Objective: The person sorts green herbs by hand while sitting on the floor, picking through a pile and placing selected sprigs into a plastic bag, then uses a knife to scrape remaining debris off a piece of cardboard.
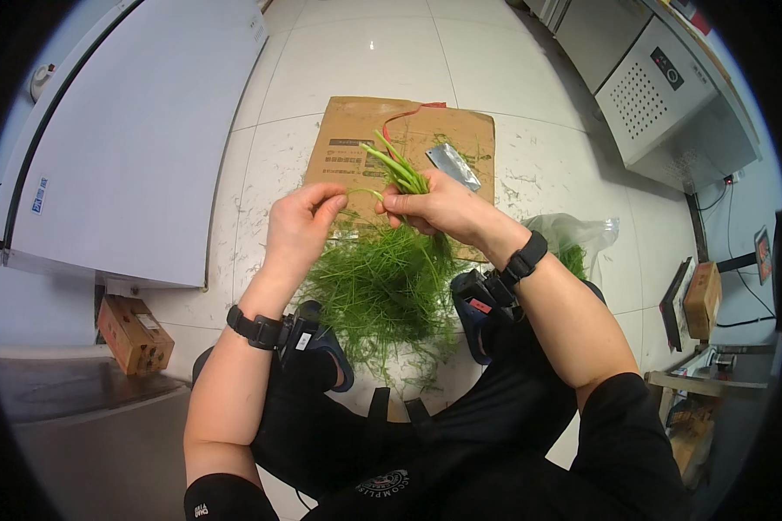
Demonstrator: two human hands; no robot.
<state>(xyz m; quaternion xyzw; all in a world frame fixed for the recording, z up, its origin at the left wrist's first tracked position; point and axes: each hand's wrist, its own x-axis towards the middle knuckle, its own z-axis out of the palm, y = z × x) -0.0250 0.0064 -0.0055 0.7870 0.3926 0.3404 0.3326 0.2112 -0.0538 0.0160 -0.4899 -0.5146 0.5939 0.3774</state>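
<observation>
My right hand (417, 203) grips a bundle of green herb stems (401, 170), their pale cut ends pointing up and to the left. To its left, my left hand (316, 207) pinches a thin green sprig (363, 191) that runs across to the fingers of my right hand. Below both hands a large heap of feathery green herbs, like dill or fennel fronds (384, 286), lies on the tiled floor and the near edge of a flattened cardboard sheet (342, 124). On the cardboard, beyond my right hand, rests a flat metal blade (454, 166), beside a red strap (397, 116).
A clear plastic bag (593, 228) with more greens sits to the right. At the left stand a large white appliance (143, 130) and a cardboard box (137, 332). A stainless steel appliance (651, 98) is at the upper right. Green scraps dot the floor tiles.
</observation>
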